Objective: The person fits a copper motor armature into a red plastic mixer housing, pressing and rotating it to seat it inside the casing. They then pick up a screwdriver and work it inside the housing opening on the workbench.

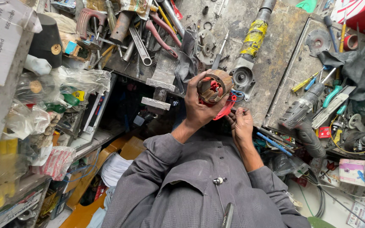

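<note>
The left hand point(199, 107) was raised in front of the chest, forearm angled up from a grey sleeve, with the fingers wrapped firmly around a motor stator point(213, 85). The right hand point(241, 124) was held lower and just beside it, fingers curled inward and pinched together near a thin lead; whether anything was actually gripped between them could not be told.

The stator was seen as a short, brownish, rusty cylinder, held end-on above the bench point(271, 55) edge, with red insulation and copper-coloured windings visible inside its bore. A red plastic part point(225, 110) and blue wires point(236, 95) were seen just behind and below it.

On the worn metal bench, an angle grinder point(250, 46) wrapped in yellow tape was laid just beyond the stator, its round gear head nearest the hands. A screwdriver point(219, 52) was laid near it. A pile of wrenches point(142, 42) and pliers was heaped further left. A grey drill point(303, 114) was lying to the right, among small tools and a dark rag point(351, 65). Shelves point(30, 126) packed with plastic-wrapped parts were seen along the left.
</note>
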`<state>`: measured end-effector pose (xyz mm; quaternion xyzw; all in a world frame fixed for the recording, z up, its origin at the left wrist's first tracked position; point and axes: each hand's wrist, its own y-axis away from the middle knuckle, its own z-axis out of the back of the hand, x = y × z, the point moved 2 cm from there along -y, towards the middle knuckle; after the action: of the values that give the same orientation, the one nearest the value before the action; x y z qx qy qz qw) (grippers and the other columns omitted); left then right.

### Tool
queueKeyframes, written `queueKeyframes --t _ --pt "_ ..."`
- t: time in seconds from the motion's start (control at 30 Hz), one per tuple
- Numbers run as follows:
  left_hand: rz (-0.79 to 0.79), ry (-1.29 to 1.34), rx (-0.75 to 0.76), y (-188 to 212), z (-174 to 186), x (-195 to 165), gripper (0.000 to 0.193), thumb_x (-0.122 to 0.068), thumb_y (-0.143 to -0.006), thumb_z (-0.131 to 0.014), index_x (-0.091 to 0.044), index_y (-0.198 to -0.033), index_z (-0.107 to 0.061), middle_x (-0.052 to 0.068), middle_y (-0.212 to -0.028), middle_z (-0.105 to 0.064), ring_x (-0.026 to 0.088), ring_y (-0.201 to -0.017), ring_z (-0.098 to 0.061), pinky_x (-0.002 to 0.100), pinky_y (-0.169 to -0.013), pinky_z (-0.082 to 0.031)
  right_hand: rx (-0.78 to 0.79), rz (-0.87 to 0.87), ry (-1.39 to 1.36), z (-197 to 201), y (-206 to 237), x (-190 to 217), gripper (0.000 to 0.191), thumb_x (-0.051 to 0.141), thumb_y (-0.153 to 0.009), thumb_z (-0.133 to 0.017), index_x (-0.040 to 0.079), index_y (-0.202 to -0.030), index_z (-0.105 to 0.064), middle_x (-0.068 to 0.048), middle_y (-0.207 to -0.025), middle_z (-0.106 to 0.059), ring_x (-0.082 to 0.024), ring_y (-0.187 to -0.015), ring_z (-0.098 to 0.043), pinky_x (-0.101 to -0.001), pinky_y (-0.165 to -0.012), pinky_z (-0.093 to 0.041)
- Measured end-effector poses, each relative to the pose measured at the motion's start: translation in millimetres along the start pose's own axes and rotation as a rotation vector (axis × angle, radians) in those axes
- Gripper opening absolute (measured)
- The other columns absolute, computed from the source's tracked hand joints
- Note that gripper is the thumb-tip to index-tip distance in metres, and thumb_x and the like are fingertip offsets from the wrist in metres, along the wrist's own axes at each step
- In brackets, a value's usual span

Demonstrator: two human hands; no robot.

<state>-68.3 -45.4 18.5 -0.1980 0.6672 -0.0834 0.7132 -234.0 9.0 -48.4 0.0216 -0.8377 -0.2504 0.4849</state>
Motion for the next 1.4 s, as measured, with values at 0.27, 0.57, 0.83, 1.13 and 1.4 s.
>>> queueKeyframes --t 0.27,0.57,0.83,1.13,1.4 --pt "-0.057 -0.070 -0.006 -3 1 -2 0.080 -0.018 -0.080 -0.092 -0.002 -0.143 -0.046 0.015 -0.140 -0.057 0.025 -0.127 -0.062 0.036 -0.111 -0.054 -0.010 0.002 -0.003 3 6 4 0.018 0.023 -0.107 -0.058 0.008 -0.114 -0.050 -0.014 -0.113 -0.070 -0.022 -0.098 -0.073 -0.0354 -0.086 -0.060" --pt "-0.254 -0.160 -0.011 -8 10 3 0.082 -0.020 -0.080 -0.090 -0.003 -0.144 -0.042 0.017 -0.137 -0.056 0.030 -0.121 -0.058 0.041 -0.109 -0.048 -0.078 0.037 0.188 15 5 -5 0.016 0.017 -0.105 -0.062 0.004 -0.111 -0.055 -0.016 -0.104 -0.073 -0.021 -0.088 -0.074 -0.0314 -0.079 -0.060" --pt "-0.263 -0.173 -0.022 -5 14 9 0.082 -0.020 -0.079 -0.089 -0.001 -0.143 -0.042 0.017 -0.131 -0.056 0.031 -0.118 -0.057 0.042 -0.107 -0.048 -0.082 0.578 0.931 10 32 28 0.031 0.011 -0.101 -0.069 -0.002 -0.126 -0.059 -0.017 -0.122 -0.060 -0.022 -0.106 -0.063 -0.0328 -0.087 -0.059" --pt "-0.210 -0.162 -0.065 -1 18 13 0.080 -0.019 -0.079 -0.089 -0.001 -0.142 -0.043 0.016 -0.129 -0.055 0.029 -0.119 -0.057 0.041 -0.108 -0.047 0.252 0.819 1.264 -41 11 77 0.035 0.012 -0.098 -0.078 0.003 -0.131 -0.069 -0.013 -0.124 -0.064 -0.028 -0.111 -0.064 -0.0375 -0.094 -0.054" --pt "-0.165 -0.125 -0.087 4 27 19 0.078 -0.018 -0.081 -0.088 -0.002 -0.143 -0.043 0.015 -0.129 -0.054 0.027 -0.119 -0.056 0.038 -0.107 -0.048 0.455 0.774 1.228 -51 -8 76 0.020 0.012 -0.089 -0.081 0.006 -0.108 -0.076 -0.012 -0.129 -0.062 -0.027 -0.107 -0.065 -0.0359 -0.090 -0.055"
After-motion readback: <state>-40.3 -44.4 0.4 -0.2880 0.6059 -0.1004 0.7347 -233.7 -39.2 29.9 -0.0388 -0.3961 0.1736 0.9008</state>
